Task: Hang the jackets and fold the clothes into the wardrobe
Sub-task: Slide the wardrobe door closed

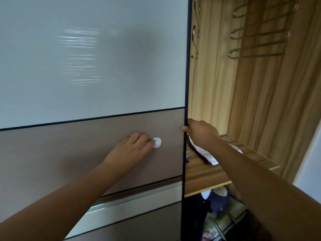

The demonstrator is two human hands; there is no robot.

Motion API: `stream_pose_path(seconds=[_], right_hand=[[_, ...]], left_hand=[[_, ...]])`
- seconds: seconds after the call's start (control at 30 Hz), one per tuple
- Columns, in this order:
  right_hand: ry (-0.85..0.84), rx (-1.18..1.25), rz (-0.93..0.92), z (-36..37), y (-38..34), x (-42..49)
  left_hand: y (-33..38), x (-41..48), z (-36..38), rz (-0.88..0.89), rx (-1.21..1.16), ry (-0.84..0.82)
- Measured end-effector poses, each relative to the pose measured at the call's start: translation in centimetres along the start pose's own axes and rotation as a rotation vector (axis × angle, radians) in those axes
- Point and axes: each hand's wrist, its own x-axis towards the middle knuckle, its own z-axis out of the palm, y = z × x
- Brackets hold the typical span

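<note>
Wood-grain panelling lines the open right side of the wardrobe (257,105), where bare metal hangers (257,37) hang high up against the back wall. Most of my view on the left is filled by the sliding door (73,157), pale and frosted above, brown below, with a dark frame. My left grip (133,145) lies against the brown panel with its fingertips touching a small round white knob (157,142); the thumb is hidden, so I cannot tell whether it pinches the knob or only rests there. My right grip (202,132) is clamped on the door's dark vertical edge, thumb on the front face and fingers curled behind it. Just under that hand, a folded white garment (211,158) lies on the wooden shelf (206,176) inside the wardrobe. Below the shelf, a heap of dark and patterned clothes (217,201) sits in the lower compartment.
</note>
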Motion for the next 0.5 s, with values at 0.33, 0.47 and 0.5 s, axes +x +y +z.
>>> stream_pose_path(seconds=[0.33,0.47,0.5], right_hand=[[0.013,0.068,0.131,0.0,9.8,1.4],[0.025,0.123,0.157,-0.4,15.1,2.0],[0.028,0.12,0.162,-0.5,16.6,2.3]], left_hand=[[5.2,8.7,1.9,0.083,-0.096,0.129],[8.6,13.5,2.6,0.093,-0.095,0.194],[9.5,14.8,2.7,0.096,-0.09,0.207]])
